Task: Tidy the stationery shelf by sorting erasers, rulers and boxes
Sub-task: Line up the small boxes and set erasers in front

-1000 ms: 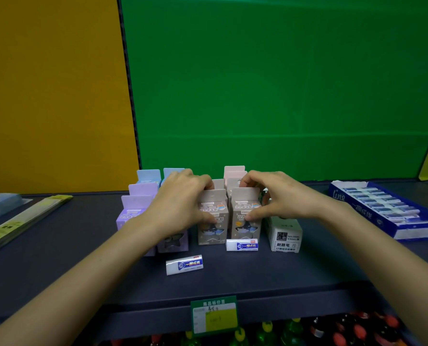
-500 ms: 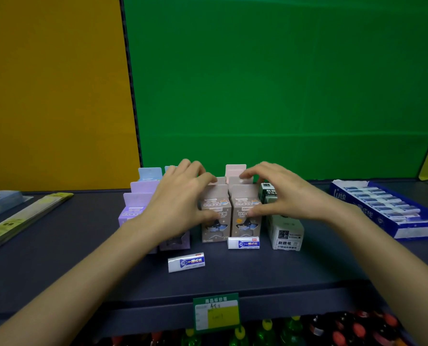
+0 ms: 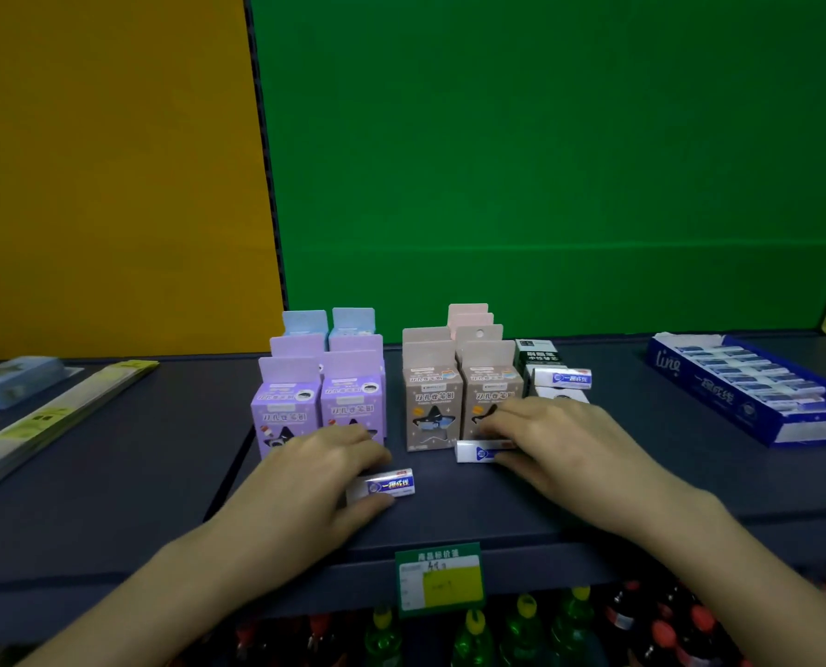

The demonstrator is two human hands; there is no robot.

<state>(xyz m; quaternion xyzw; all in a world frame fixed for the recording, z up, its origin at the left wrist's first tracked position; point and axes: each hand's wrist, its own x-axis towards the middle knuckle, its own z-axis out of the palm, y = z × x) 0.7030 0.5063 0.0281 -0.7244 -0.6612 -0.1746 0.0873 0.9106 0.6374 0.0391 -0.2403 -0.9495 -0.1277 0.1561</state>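
Near edge of the shelf (image 3: 112, 498), centre: two loose erasers, both with the long axis left-right, parallel to the shelf lip. My left hand (image 3: 314, 479) has the near eraser (image 3: 389, 484) by its left end, fingers (image 3: 353, 447) on the far side and thumb on the near side, a light pinch with the rest of the hand relaxed. My right hand (image 3: 565, 450) lies over the right end of the far eraser (image 3: 476, 451), just in front of the tan boxes (image 3: 459, 406). Whether it has closed on that eraser I cannot tell. A third eraser (image 3: 564, 377) sits on top of the green-and-white boxes (image 3: 536, 361), far side of my right hand. The blue tray (image 3: 786, 428) of matching erasers stands well apart to the right, so my right hand is the nearer one to it and the left would have to reach across. My guess is both erasers go there, kept in this same orientation. Eraser sleeves are white with a blue band and Chinese characters. The tray wall reads "line" in script, plus more characters. Purple boxes (image 3: 319, 406) and the tan ones carry Chinese titles and a cartoon star. Rulers (image 3: 50, 411) lie far left. A green price tag (image 3: 439, 577) on the lip has a yellow patch and handwriting too small to read.
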